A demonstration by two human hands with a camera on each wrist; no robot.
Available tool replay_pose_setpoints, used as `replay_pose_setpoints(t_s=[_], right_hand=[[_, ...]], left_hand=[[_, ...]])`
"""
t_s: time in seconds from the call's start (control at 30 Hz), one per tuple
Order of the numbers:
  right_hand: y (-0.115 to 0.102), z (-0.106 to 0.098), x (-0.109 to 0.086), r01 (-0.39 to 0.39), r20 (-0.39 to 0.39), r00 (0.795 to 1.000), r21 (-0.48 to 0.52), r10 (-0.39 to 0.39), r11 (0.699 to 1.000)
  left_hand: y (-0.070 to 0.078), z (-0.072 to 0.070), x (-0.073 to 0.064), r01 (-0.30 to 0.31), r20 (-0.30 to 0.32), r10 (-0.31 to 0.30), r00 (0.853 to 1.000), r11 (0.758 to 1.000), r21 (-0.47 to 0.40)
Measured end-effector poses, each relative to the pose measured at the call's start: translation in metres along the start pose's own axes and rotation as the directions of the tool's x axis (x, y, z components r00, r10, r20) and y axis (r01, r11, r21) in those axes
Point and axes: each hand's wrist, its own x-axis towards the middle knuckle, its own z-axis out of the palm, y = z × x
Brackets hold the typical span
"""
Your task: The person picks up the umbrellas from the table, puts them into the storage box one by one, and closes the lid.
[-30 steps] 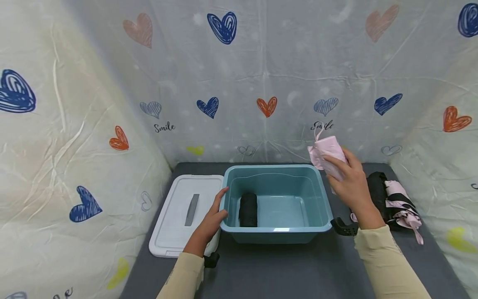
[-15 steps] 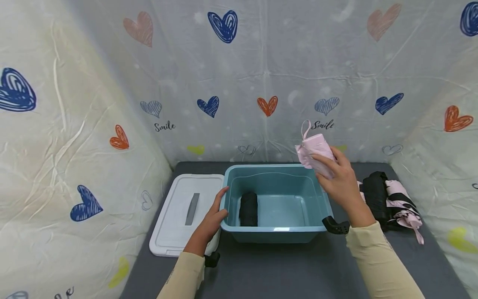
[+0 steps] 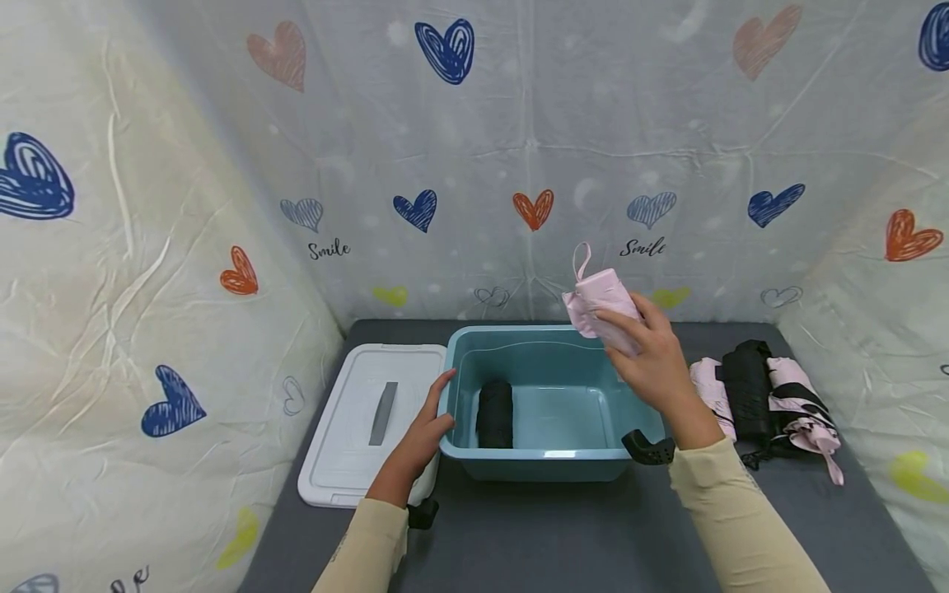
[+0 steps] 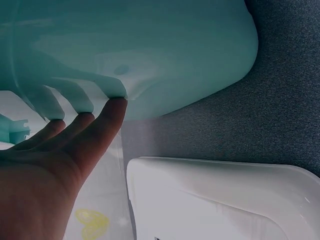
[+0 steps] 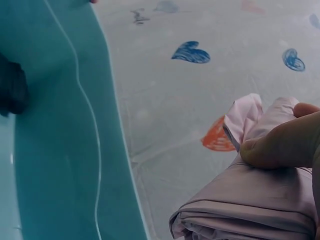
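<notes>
A pink folded umbrella (image 3: 602, 303) with a wrist loop is held in my right hand (image 3: 652, 354), above the back right part of the teal plastic bin (image 3: 552, 469). In the right wrist view, thumb and fingers grip the umbrella's pink fabric (image 5: 260, 192), and folded layers show at its near end. My left hand (image 3: 418, 441) rests against the left side of the bin. The left wrist view shows its straight fingers (image 4: 102, 127) touching the bin's outer wall (image 4: 175, 55). Inside the bin, a black rolled bundle (image 3: 494, 414), possibly another umbrella, lies along the left side.
A white lid (image 3: 341, 445) with a grey handle lies left of the bin on the dark grey table (image 3: 549, 543). To the right lie a black bundle (image 3: 747, 391) and pink-and-black folded umbrellas (image 3: 804, 412). A heart-print curtain (image 3: 474, 165) stands behind.
My right hand has moved left with the pink umbrella, from over the bin's right rim to further over the bin. The left hand stays at the bin's side.
</notes>
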Motion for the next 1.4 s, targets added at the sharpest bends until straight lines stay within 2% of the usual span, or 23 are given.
replay_pose_setpoints(t_s=[0.37, 0.5, 0.7, 0.8, 0.9, 1.0, 1.1, 1.4], right_hand=[[-0.007, 0.014, 0.000, -0.004, 0.096, 0.995, 0.042, 0.000, 0.999], [-0.008, 0.019, -0.001, -0.003, 0.146, 0.989, 0.038, -0.002, 0.999], [-0.008, 0.030, -0.001, 0.046, 0.205, 0.977, 0.070, -0.060, 0.996], [-0.009, 0.036, 0.000, 0.069, 0.242, 0.967, 0.080, -0.087, 0.994], [-0.011, 0.040, 0.001, 0.069, 0.284, 0.955, 0.066, -0.085, 0.995], [-0.013, 0.044, 0.001, 0.048, 0.337, 0.940, 0.044, -0.060, 0.998], [-0.015, 0.048, 0.002, 0.032, 0.396, 0.918, 0.019, -0.037, 0.999], [-0.012, 0.061, 0.007, 0.059, 0.562, 0.825, 0.002, -0.050, 0.998]], left_hand=[[0.000, -0.001, 0.001, 0.023, 0.009, -0.023, 1.000, 1.000, -0.004], [0.011, -0.002, -0.004, 0.034, 0.028, -0.034, 0.999, 0.999, -0.015], [0.031, -0.002, -0.016, 0.023, 0.053, -0.023, 0.998, 1.000, 0.007], [0.029, -0.002, -0.015, 0.017, 0.051, -0.017, 0.999, 1.000, 0.004], [0.018, -0.002, -0.010, 0.025, 0.042, -0.024, 0.999, 1.000, -0.009], [0.005, -0.002, -0.002, 0.028, 0.028, -0.027, 0.999, 0.999, -0.017], [-0.001, -0.001, 0.001, 0.014, 0.019, -0.014, 1.000, 1.000, -0.022], [-0.002, 0.000, 0.002, 0.001, 0.005, -0.001, 1.000, 1.000, -0.011]])
